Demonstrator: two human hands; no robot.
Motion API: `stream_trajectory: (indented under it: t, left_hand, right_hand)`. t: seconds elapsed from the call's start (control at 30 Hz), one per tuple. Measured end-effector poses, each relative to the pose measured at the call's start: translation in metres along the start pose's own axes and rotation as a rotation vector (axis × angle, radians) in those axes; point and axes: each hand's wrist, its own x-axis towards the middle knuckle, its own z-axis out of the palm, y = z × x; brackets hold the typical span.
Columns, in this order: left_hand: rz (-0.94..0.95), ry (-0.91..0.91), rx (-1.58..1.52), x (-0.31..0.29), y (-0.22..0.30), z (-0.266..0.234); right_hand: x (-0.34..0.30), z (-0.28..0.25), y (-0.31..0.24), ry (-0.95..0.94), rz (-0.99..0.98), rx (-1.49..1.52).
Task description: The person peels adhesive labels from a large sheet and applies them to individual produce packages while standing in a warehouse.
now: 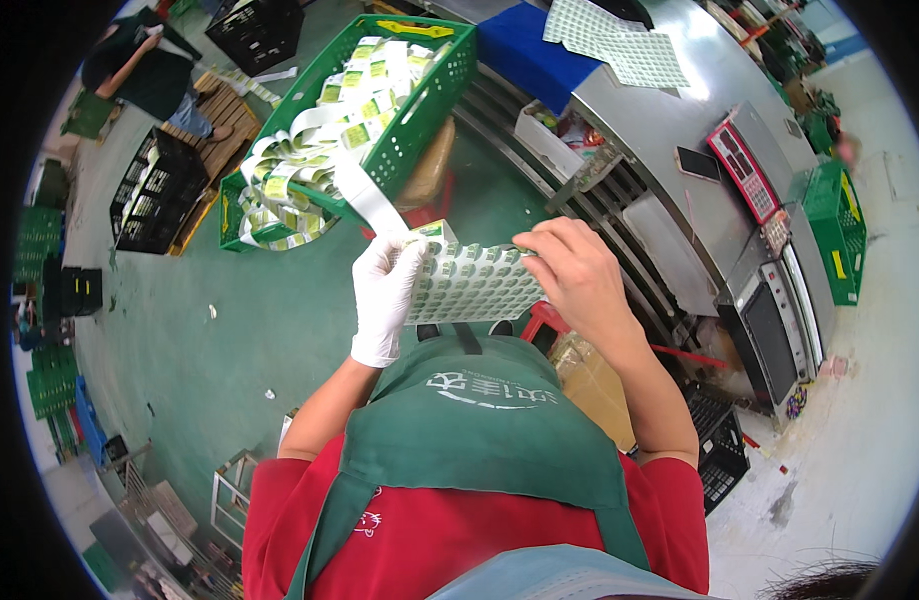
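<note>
In front of my green apron, my left hand (385, 300), in a white glove, grips the left edge of a sheet of small green-and-white stickers (472, 295). The same hand also pinches a white label strip (368, 200), which runs up into the green crate and shows a green-and-yellow printed label by my fingers. My bare right hand (585, 275) is closed at the sheet's upper right corner, thumb and fingertips pinched together there. Whether a single sticker sits between those fingertips is too small to tell. Printed label strips (370, 90) fill the green crate (420, 115) in a loose heap.
More strips fill a lower green crate (228, 215). On the metal table (645, 130) at right lie sticker sheets (635, 55), a blue cloth (530, 50), a phone (698, 164) and a red-framed device (745, 170). Black crates (160, 190) and another person (145, 75) are at far left.
</note>
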Motion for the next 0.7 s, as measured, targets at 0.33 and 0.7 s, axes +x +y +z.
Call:
stream_trajectory:
  t: [0.33,0.7]
  left_hand:
    - [0.083,-0.014,0.243,0.01,0.005,0.026]
    - [0.178,-0.366,0.113,0.046,-0.044,0.055]
  right_hand:
    - [-0.013,0.022,0.021,0.121,-0.121,-0.382]
    - [-0.072,0.009,0.029,0.266,0.032,-0.486]
